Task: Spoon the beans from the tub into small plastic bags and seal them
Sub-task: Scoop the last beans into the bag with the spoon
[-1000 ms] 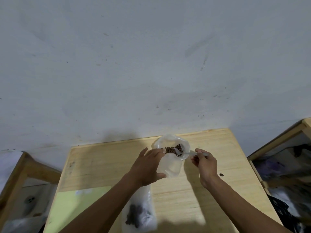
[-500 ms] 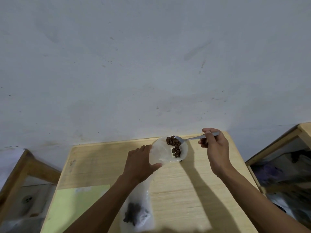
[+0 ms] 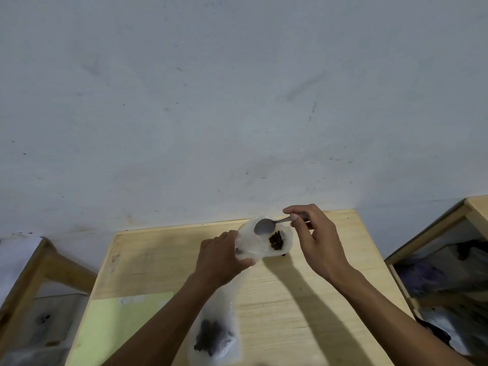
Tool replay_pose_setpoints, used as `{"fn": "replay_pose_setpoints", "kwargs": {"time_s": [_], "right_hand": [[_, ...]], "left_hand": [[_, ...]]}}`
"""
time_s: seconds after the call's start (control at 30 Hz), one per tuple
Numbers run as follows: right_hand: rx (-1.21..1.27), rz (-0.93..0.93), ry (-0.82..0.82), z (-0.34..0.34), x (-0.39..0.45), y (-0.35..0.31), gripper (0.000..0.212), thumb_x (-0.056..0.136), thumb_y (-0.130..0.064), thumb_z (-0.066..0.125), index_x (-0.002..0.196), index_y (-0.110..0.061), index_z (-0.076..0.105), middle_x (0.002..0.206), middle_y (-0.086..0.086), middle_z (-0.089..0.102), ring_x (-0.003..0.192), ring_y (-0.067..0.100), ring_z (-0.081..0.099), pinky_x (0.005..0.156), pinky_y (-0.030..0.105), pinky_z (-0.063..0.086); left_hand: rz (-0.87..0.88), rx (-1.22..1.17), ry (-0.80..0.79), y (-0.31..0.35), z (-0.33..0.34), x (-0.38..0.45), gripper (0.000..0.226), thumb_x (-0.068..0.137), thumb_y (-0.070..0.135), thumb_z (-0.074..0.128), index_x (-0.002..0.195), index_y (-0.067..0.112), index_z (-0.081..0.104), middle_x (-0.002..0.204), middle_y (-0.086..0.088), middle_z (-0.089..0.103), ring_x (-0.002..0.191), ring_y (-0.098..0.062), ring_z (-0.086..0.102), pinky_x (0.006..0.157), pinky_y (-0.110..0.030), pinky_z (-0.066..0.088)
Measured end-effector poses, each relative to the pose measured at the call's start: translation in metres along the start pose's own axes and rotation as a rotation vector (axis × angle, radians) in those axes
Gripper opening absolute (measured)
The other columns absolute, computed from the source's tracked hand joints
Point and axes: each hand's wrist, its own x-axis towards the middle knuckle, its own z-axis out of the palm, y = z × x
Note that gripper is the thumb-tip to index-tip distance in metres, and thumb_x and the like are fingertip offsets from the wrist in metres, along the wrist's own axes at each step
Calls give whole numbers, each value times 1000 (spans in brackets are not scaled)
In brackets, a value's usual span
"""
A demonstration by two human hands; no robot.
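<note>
A translucent tub (image 3: pixel 286 237) stands near the table's far edge with a small heap of brown beans (image 3: pixel 276 240) inside. My right hand (image 3: pixel 317 241) pinches the handle of a metal spoon (image 3: pixel 264 226); its bowl looks empty and hovers over the tub's left part. My left hand (image 3: pixel 219 257) grips the mouth of a clear plastic bag (image 3: pixel 224 307) right beside the tub. The bag trails towards me under my forearm, with dark beans (image 3: pixel 211 336) gathered at its bottom end. Where the bag's mouth ends and the tub begins is hard to tell.
The wooden table (image 3: pixel 303 299) stands against a grey wall. A pale green sheet (image 3: pixel 118 323) lies on its near left part. Wooden frames stand on the left (image 3: pixel 39 265) and on the right (image 3: pixel 427 233), the right one with dark clutter inside.
Half a second ago the spoon carried a load of beans above the tub; now its bowl is empty and sits lower and further left. My left hand kept its grip.
</note>
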Motion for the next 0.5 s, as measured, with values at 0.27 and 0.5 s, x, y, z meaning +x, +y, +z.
{"fn": "replay_pose_setpoints", "kwargs": {"time_s": [0.27, 0.5], "right_hand": [[-63, 62, 143, 5, -18, 62, 30, 96, -5, 58, 113, -27, 70, 103, -6, 67, 92, 5, 62, 66, 9, 43], [-155, 36, 113, 23, -33, 89, 40, 93, 2, 59, 118, -28, 70, 96, -6, 61, 87, 4, 60, 67, 7, 40]], "left_hand": [[111, 49, -166, -10, 4, 2, 75, 70, 65, 67, 130, 25, 47, 134, 9, 46, 111, -16, 50, 103, -37, 35], [282, 58, -255, -4, 18, 14, 81, 67, 63, 72, 134, 25, 47, 156, 10, 30, 131, -15, 44, 110, -36, 33]]}}
